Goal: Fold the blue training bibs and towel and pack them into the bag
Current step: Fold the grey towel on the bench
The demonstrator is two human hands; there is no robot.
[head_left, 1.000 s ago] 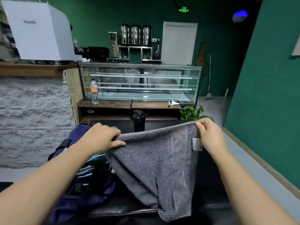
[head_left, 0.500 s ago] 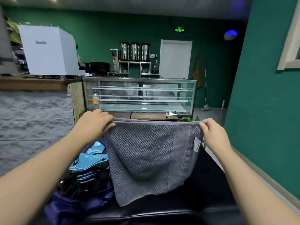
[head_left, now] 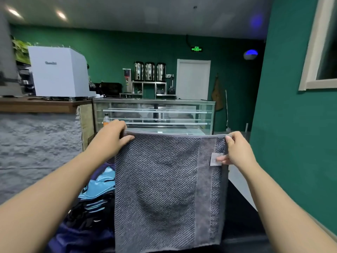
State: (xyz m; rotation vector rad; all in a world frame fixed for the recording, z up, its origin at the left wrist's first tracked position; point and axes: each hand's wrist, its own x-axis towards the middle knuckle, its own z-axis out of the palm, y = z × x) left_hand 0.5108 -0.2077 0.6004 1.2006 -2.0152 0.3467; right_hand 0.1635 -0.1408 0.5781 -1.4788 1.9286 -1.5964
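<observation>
I see the green-walled room with a glass display case (head_left: 155, 115) mid-frame and a white machine (head_left: 58, 72) on the counter at upper left. Filling the centre, the grey towel (head_left: 164, 189) hangs spread out, not yet folded, above a dark surface (head_left: 242, 216). At lower left the dark blue bag (head_left: 80, 238) lies open with light blue bibs (head_left: 98, 187) in it, so I judge packing partly done. My left hand (head_left: 111, 137) and right hand (head_left: 237, 150) pinch the towel's top corners, fingers curled.
</observation>
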